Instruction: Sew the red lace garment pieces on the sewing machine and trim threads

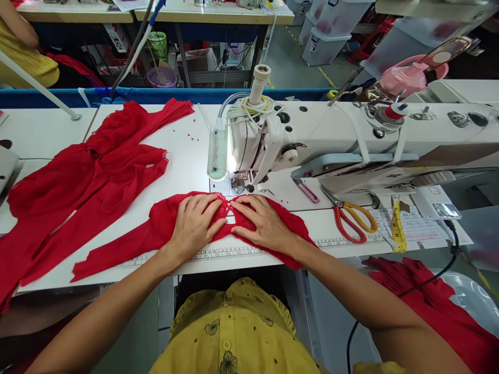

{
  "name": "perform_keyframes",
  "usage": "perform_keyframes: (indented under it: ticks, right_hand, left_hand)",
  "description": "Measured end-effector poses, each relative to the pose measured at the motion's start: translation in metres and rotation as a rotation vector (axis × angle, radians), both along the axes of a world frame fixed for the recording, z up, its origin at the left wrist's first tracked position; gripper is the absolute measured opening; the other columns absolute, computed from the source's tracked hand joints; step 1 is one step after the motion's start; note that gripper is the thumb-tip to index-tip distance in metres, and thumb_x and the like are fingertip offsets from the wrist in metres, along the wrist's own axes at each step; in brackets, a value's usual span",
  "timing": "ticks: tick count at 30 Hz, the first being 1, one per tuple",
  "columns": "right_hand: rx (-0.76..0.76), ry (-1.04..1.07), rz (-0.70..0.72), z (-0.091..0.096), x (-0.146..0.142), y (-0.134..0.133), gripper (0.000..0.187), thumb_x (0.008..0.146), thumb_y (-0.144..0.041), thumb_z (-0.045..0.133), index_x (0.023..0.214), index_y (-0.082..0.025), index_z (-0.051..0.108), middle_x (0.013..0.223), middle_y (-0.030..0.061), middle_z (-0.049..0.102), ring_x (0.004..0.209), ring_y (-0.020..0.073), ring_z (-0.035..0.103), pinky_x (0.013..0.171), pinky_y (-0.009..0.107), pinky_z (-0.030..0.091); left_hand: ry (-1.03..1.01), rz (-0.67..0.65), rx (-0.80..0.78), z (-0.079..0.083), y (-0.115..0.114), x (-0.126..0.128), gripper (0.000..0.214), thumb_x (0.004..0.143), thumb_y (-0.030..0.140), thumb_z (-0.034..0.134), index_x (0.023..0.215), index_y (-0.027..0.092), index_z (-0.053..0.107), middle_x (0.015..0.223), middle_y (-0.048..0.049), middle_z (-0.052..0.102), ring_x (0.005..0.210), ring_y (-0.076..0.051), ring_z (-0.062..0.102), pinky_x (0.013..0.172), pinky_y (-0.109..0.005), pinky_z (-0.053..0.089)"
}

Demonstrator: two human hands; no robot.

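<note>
My left hand (194,222) lies flat, fingers spread, on a piece of red lace fabric (128,244) spread in front of the white sewing machine (296,140). My right hand (265,222) also rests flat on the same red piece, fingers stretched toward the left hand. Both sets of fingertips meet near the fabric's edge just below the machine's needle area (238,183). A ruler strip (234,253) printed on the table edge runs under my wrists.
A heap of red garments (86,171) covers the table's left side. Scissors (353,215) with red and yellow handles and a yellow tape measure (397,226) lie to the right. More red cloth (429,296) sits in a bin at lower right. Another person (23,47) sits far left.
</note>
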State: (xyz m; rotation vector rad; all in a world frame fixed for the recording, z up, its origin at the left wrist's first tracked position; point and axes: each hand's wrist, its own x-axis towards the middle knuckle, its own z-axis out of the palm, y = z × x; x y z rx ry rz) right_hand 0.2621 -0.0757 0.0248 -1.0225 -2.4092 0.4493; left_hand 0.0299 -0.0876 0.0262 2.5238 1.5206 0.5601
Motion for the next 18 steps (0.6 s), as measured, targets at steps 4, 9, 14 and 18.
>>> perform_keyframes:
  ticks: [4, 9, 14, 18]
  right_hand:
    - [-0.033, 0.001, -0.018, 0.0007, 0.0007, 0.0021, 0.059, 0.089, -0.049, 0.067, 0.138, -0.019, 0.054, 0.129, 0.0128, 0.057, 0.12, 0.0286, 0.05, 0.107, 0.049, 0.047]
    - [-0.055, -0.003, -0.034, 0.0001, 0.0011, 0.0031, 0.063, 0.088, -0.052, 0.068, 0.14, -0.022, 0.052, 0.131, 0.0118, 0.056, 0.121, 0.0296, 0.05, 0.106, 0.05, 0.047]
    - [-0.101, -0.009, -0.038, 0.001, 0.0013, 0.003, 0.064, 0.088, -0.051, 0.068, 0.143, -0.023, 0.049, 0.133, 0.0117, 0.056, 0.122, 0.03, 0.049, 0.106, 0.052, 0.047]
    - [-0.115, -0.008, -0.041, 0.0004, 0.0016, 0.0032, 0.065, 0.089, -0.051, 0.067, 0.144, -0.023, 0.048, 0.134, 0.0116, 0.055, 0.122, 0.0295, 0.05, 0.106, 0.052, 0.046]
  left_hand:
    - [0.015, 0.014, 0.018, -0.0022, -0.0006, -0.0031, 0.043, 0.095, 0.044, 0.058, 0.132, 0.021, 0.057, 0.138, -0.01, 0.061, 0.124, -0.029, 0.053, 0.113, -0.054, 0.034]
    - [0.023, 0.019, 0.025, -0.0041, 0.0017, -0.0046, 0.052, 0.093, 0.047, 0.059, 0.135, 0.017, 0.054, 0.136, -0.0126, 0.061, 0.124, -0.03, 0.053, 0.115, -0.054, 0.032]
    - [0.03, 0.011, 0.038, -0.0065, 0.0021, -0.0047, 0.052, 0.094, 0.046, 0.058, 0.137, 0.016, 0.051, 0.136, -0.0129, 0.06, 0.125, -0.03, 0.052, 0.115, -0.053, 0.033]
    - [0.04, 0.012, 0.05, -0.0065, 0.0018, -0.0044, 0.052, 0.094, 0.045, 0.057, 0.138, 0.017, 0.05, 0.137, -0.013, 0.06, 0.127, -0.03, 0.051, 0.116, -0.053, 0.031]
